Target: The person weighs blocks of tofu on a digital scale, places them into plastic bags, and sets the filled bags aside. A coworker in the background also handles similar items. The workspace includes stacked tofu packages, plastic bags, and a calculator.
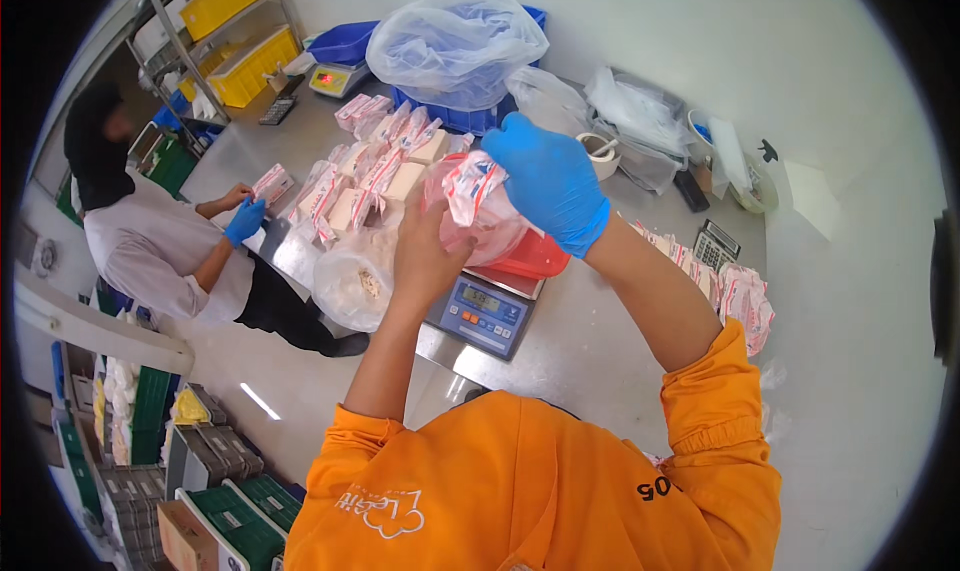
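Observation:
My right hand (pixel 551 181), in a blue glove, grips a crumpled white wrapper (pixel 472 184) with red and blue print. Below it, a thin translucent plastic bag (pixel 491 229) sits over a red tray (pixel 534 257). My bare left hand (pixel 426 252) holds the left side of this bag between thumb and fingers. The tray rests on a blue digital scale (pixel 484 316) with a lit display. Just left of my left hand lies another clear bag (pixel 356 282) with pale crumbs inside. Pale blocks (pixel 405 181) in opened printed wrappers are stacked behind it.
A co-worker (pixel 165 233) at the table's left holds a wrapped block (pixel 272 184). Behind the blocks stands a blue crate (pixel 457 109) under a large plastic bag (pixel 457 45). Wrapped packs (pixel 742 297) and a calculator (pixel 716 247) lie right; a tape roll (pixel 600 154) sits behind my right hand.

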Tool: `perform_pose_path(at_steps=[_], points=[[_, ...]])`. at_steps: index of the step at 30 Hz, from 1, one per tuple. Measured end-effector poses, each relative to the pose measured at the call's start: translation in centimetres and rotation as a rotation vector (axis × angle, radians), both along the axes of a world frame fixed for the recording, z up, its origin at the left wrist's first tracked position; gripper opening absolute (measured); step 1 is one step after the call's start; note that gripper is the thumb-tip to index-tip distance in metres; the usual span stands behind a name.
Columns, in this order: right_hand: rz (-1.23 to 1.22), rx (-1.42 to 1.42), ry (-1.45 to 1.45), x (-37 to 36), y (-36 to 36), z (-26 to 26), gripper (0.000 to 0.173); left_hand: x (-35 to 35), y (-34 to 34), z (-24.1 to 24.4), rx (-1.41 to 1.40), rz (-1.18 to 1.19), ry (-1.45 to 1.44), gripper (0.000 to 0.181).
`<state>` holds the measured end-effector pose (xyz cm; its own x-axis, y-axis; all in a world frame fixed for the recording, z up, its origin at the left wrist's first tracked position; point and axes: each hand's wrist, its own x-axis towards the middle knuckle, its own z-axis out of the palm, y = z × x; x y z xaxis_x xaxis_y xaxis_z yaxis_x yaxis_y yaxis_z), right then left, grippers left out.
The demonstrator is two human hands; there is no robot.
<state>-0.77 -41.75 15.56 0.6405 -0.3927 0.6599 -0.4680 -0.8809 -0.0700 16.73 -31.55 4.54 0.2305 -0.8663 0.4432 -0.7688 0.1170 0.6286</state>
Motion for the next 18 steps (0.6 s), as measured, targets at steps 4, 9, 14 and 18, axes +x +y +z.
perform_pose_path(at_steps=[4,9,14,18], points=[[-0.05,0.02,-0.232,-3.7,-1.5,1.1,0.024,-1.1,0.0,0.7,-0.056,-0.01,-0.051,0.07],[-0.407,0.254,-0.594,-19.1,-6.3,0.1,0.022,-2.4,1.1,0.6,-0.344,0.061,-0.007,0.057],[-0.96,0.37,-1.178,-43.3,-5.4,-8.4,0.029,-4.7,4.9,1.0,-0.506,0.019,-0.014,0.033],[-1.585,0.224,-0.607,-57.5,1.3,-20.3,0.038,-9.3,5.1,-2.9,-0.352,-0.173,0.176,0.026]])
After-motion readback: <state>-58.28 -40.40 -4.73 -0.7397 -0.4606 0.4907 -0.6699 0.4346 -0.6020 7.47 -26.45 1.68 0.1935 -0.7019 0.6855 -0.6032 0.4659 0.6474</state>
